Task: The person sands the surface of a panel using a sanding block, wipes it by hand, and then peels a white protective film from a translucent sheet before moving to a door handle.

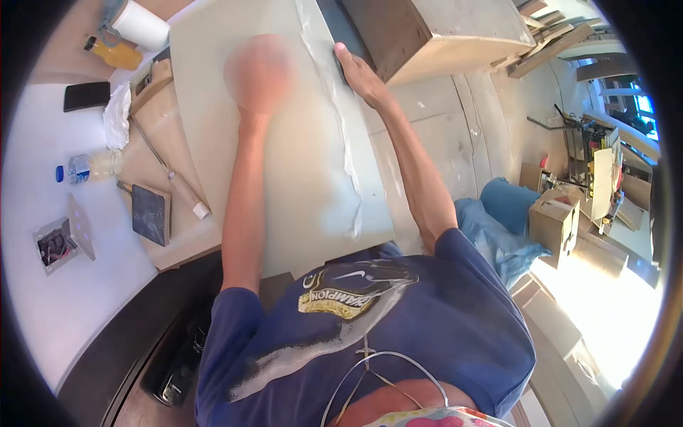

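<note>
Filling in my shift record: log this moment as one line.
left hand: over pale panel, blurred, contact unclear | right hand: at panel's right edge | clear bottle: left of panel

Phone (87, 97) left of board (299, 213), carton (551, 226) right

Harsh white glare (617, 324), lower right

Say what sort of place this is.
Probably a woodworking shop, or a room being fitted out: loose wood pieces lie piled at upper right, a boxy wooden unit sits near the large pale panel, and a long-shafted hand tool lies at left.
</note>
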